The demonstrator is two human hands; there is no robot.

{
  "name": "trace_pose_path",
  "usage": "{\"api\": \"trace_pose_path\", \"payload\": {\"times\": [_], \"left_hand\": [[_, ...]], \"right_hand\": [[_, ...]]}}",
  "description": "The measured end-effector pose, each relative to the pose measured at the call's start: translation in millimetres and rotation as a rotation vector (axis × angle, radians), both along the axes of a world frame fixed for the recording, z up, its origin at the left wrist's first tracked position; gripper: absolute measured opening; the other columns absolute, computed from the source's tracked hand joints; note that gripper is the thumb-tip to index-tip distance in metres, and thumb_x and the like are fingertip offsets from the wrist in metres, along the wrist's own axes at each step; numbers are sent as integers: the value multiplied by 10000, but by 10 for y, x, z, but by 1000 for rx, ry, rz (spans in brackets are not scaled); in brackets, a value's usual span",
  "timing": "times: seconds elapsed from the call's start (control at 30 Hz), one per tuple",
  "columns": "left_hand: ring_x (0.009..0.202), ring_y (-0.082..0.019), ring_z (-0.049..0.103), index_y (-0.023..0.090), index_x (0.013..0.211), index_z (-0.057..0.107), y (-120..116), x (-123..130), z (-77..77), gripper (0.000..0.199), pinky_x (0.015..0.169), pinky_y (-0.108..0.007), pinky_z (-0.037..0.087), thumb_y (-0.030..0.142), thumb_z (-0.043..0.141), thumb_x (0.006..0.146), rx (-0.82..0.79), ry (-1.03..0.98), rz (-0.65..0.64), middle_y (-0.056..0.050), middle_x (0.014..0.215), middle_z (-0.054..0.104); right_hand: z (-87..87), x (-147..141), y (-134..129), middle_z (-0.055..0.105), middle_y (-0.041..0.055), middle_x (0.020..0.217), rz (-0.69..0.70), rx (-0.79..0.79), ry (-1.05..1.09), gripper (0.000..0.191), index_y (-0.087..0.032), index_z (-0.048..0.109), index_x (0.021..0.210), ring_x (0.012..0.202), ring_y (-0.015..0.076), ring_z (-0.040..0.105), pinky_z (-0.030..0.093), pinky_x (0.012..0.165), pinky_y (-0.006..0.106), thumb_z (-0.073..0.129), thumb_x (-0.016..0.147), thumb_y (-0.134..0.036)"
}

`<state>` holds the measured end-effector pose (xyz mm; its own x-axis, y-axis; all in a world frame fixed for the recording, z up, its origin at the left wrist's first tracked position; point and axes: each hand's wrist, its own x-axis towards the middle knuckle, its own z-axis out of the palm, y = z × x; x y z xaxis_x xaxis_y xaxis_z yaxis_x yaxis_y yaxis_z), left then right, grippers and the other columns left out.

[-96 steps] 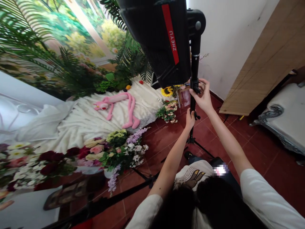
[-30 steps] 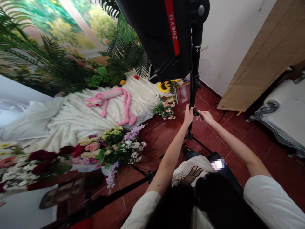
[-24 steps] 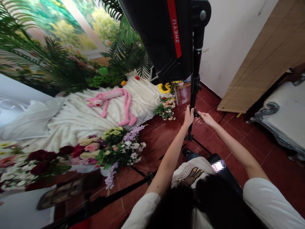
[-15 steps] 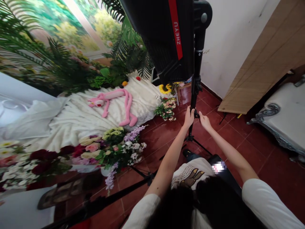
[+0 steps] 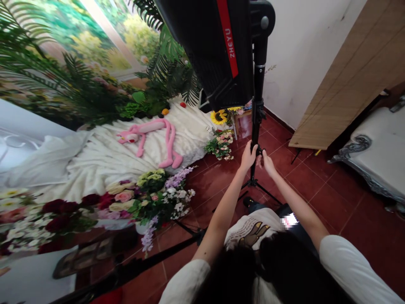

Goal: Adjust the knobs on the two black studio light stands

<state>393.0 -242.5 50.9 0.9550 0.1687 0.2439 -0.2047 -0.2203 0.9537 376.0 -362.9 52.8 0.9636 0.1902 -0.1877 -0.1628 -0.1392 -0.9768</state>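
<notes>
A black light stand [image 5: 257, 88] rises in front of me, with a large black studio light [image 5: 218, 55] at its top bearing a red stripe marked ZHEYU. My left hand [image 5: 248, 156] is wrapped round the stand's pole, below its upper collar. On the right of the pole, my right hand [image 5: 267, 163] has its fingers closed at a small black locking knob [image 5: 260, 150]. The stand's spread legs [image 5: 253, 183] rest on the floor below my hands.
A pink plush toy [image 5: 152, 125] lies on a white fur cloth [image 5: 104, 160] at left. Artificial flowers [image 5: 126, 196] line its near edge. Another black stand [image 5: 152, 258] crosses the lower left. A bamboo blind [image 5: 335, 76] and a silver-trimmed white sofa [image 5: 379, 143] are at right.
My right hand has moved left, in closer to the knob on the pole. The light and stand have shifted slightly left in view. My left hand still holds the pole.
</notes>
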Motion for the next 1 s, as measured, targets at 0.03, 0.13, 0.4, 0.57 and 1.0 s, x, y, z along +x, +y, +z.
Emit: {"api": "trace_pose_path", "payload": {"times": [0.03,0.13,0.4,0.57,1.0], "left_hand": [[1089,-185,637,206,1281,528,31,-52,-31,470,984,-358,477,523,462,940,-18,15,-5,-116,1213,648],[884,-165,684,183,1233,572,161,-334,-234,491,804,-313,543,549,488,916,-98,167,-44,-119,1110,689],[526,-125,536,152,729,606,588,-1692,-1108,581,570,-275,484,692,434,854,-300,490,57,-10,579,576],[689,-165,614,156,752,631,1024,-2320,-1324,509,687,-290,498,652,533,804,-298,504,435,-42,707,660],[985,-171,590,178,1013,533,1909,-3753,-584,386,942,-322,462,522,363,965,-32,-25,1913,-106,1047,600]], "right_hand": [[-37,-71,54,615,18,573,33,16,27,609,-226,525,669,434,114,481,414,477,245,291,898,-741],[-205,-297,212,624,-7,584,207,-13,84,386,-226,550,742,456,112,514,421,457,226,484,910,-567],[-722,-846,695,631,-27,591,647,-122,200,118,-185,600,731,510,107,573,461,519,214,569,831,-131],[-849,-1208,1201,644,-30,594,884,-151,236,140,-184,603,700,502,100,569,457,520,206,613,840,-181],[-570,-1979,2478,665,-21,630,1298,-180,250,141,-172,640,782,513,70,563,427,501,164,562,897,-195]]}}
